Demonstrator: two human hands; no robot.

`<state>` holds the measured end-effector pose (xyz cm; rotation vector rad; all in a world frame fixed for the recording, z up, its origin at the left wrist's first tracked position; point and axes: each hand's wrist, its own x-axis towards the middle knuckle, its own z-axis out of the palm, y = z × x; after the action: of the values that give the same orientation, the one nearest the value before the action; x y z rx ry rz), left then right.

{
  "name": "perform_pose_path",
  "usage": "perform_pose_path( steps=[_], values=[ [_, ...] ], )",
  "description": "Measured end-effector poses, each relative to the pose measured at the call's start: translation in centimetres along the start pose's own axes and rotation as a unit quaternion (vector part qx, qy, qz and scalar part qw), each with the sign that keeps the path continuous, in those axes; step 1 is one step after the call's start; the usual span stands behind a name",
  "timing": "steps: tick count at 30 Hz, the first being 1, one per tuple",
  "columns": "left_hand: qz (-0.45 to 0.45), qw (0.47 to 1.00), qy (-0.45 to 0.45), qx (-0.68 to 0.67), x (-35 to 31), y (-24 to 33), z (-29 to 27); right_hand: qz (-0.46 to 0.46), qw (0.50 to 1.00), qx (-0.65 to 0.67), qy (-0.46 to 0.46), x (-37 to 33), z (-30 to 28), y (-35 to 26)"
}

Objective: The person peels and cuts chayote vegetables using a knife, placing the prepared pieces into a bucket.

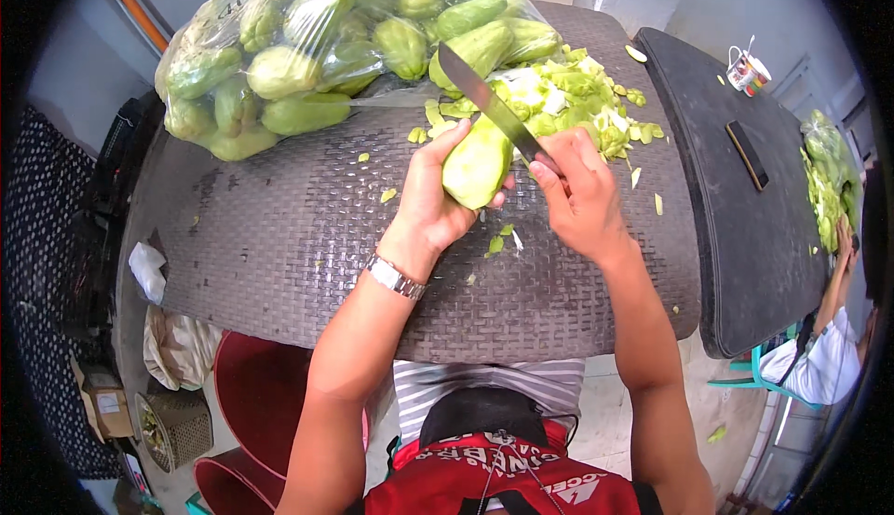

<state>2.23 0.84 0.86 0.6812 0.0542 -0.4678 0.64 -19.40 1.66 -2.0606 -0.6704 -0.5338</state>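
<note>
A pale green chayote [477, 166], its near end showing bare flesh, rests in my left hand [430, 200], fingers wrapped round it from below. My right hand [582, 189] grips the handle of a knife [494, 105]. The dark blade slants up and to the left, across the far right side of the chayote. I cannot tell whether its edge touches the skin. Just beyond the blade lies a heap of green peelings [582, 96]. A clear plastic bag full of whole chayotes [307, 59] sits at the far left, its open side near the knife tip.
The woven-pattern table [307, 236] carries scattered peel scraps. A second dark table [689, 170] adjoins on the right, with a mug [748, 73] and a dark, flat, oblong object [747, 155]. Another person's hand [845, 236] works there by more greens. Red tubs [265, 394] stand below left.
</note>
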Motion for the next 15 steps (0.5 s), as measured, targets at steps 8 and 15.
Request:
perform_pose_path(
  steps=[8,15],
  values=[
    [0.080,0.992,0.091,-0.044,0.7,-0.5,0.4,0.112,0.985,0.047,0.125,0.5,-0.6,-0.1],
    [0.034,0.997,0.062,-0.018,0.3,-0.7,0.2,0.217,0.974,-0.054,0.041,0.6,-0.9,-0.8]
  ],
)
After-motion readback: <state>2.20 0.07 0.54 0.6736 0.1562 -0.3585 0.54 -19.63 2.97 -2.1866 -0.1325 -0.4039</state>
